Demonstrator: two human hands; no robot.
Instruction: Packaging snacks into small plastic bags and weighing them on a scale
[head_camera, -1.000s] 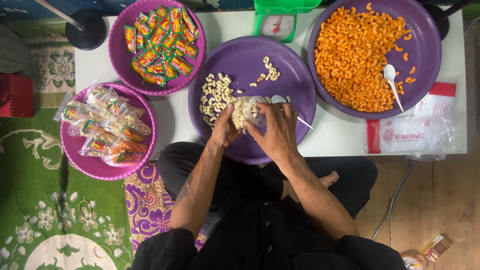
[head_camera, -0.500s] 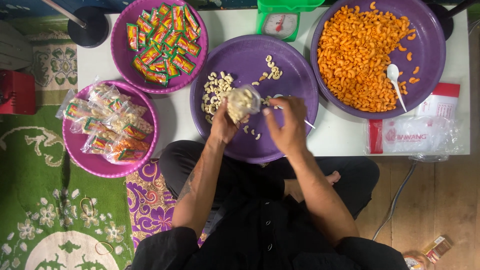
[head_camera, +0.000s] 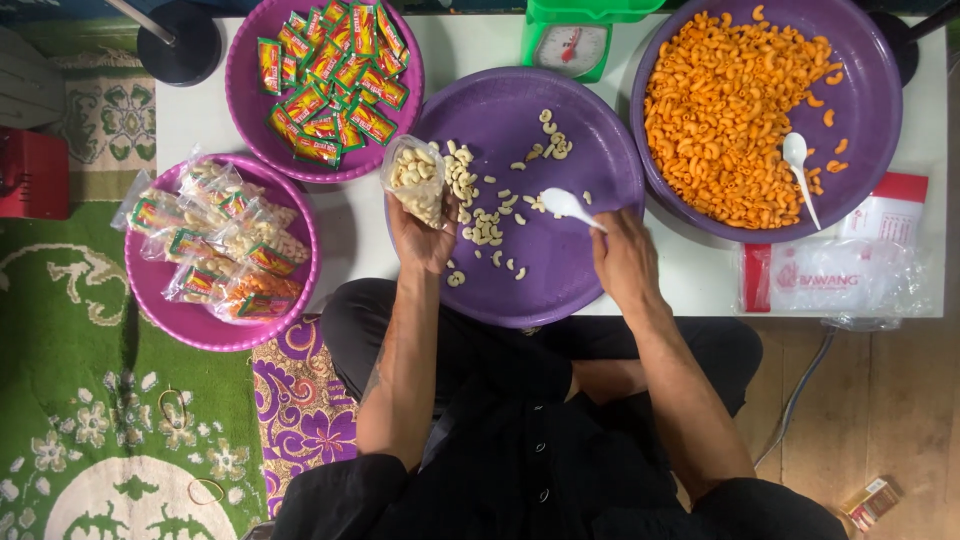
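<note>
My left hand (head_camera: 421, 238) holds a small clear plastic bag of pale macaroni-shaped snacks (head_camera: 417, 178) at the left rim of the middle purple tray (head_camera: 560, 285). My right hand (head_camera: 625, 262) grips a white plastic spoon (head_camera: 566, 206) over that tray, its bowl among the loose pale pieces (head_camera: 482, 222) scattered there. The two hands are apart, with the tray's scattered pieces between them.
A purple tray of orange macaroni snacks (head_camera: 735, 110) with a second white spoon (head_camera: 800, 170) sits at right. A pink tray of small seasoning sachets (head_camera: 330, 80) and a pink bowl of filled bags (head_camera: 225, 255) lie left. A green scale (head_camera: 570, 40) stands behind, plastic packets (head_camera: 835, 270) right.
Both hands were together over the bag at the tray's middle. The left hand has carried the bag leftward, and the right hand has moved right with the spoon.
</note>
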